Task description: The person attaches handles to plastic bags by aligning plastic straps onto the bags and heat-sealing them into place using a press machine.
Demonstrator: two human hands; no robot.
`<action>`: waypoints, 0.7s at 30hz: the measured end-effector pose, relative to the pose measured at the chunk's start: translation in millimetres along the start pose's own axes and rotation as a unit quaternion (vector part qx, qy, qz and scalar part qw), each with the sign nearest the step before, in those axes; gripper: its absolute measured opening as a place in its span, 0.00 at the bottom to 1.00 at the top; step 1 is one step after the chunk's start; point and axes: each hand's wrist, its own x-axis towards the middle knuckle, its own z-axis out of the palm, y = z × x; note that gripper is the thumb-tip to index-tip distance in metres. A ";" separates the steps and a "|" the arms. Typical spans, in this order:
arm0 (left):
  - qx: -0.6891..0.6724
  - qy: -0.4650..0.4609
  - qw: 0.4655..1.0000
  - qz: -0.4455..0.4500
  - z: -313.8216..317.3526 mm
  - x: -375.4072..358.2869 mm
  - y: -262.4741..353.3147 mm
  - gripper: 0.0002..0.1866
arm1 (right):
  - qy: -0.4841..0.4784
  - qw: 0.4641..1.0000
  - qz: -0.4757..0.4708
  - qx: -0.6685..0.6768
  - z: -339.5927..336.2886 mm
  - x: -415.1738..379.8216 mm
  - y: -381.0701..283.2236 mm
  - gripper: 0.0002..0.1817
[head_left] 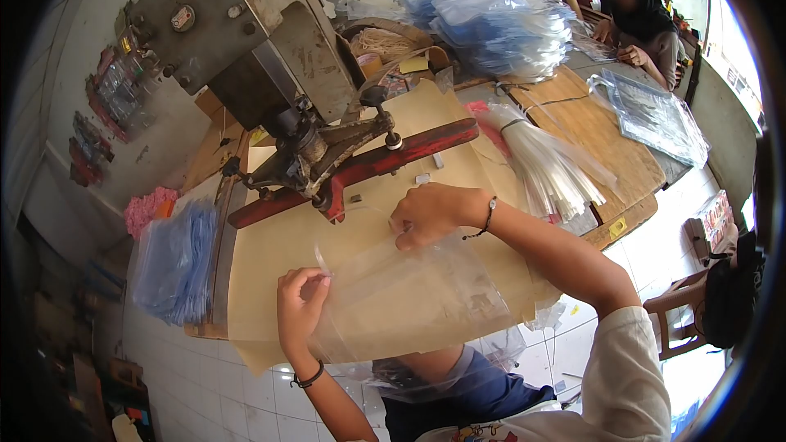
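A clear plastic bag [409, 295] lies across a tan paper-covered work surface [270, 254] in front of a metal press machine [270, 57] with a red lever arm [377, 165]. My left hand [301, 303] pinches the bag's near-left edge between thumb and fingers. My right hand [430, 214] grips the bag's far edge close under the red arm. Both wrists wear dark bracelets.
A stack of bluish plastic bags [172, 266] sits at the left edge. Clear strips [544, 168] and a heap of bags [499, 29] lie on the wooden table [598, 123] at the right. Another person [639, 20] works at the far end. A brown stool [675, 311] stands on the tiled floor.
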 end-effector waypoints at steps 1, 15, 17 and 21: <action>0.000 0.000 1.000 0.000 0.0 0.0 -0.1 0.05 | 0.002 1.000 -0.003 -0.001 0.6 0.5 0.5 0.19; -0.010 0.003 1.000 -0.004 1.9 -0.3 -5.8 0.07 | -0.010 1.000 -0.010 0.019 -0.4 -1.0 2.4 0.19; -0.006 0.004 1.000 -0.010 2.3 -0.1 -6.3 0.08 | -0.026 0.999 -0.022 0.029 -3.1 -0.1 5.5 0.20; -0.016 0.012 0.999 -0.025 3.3 -1.2 -10.8 0.09 | -0.079 0.996 0.005 0.051 -8.1 3.2 10.1 0.18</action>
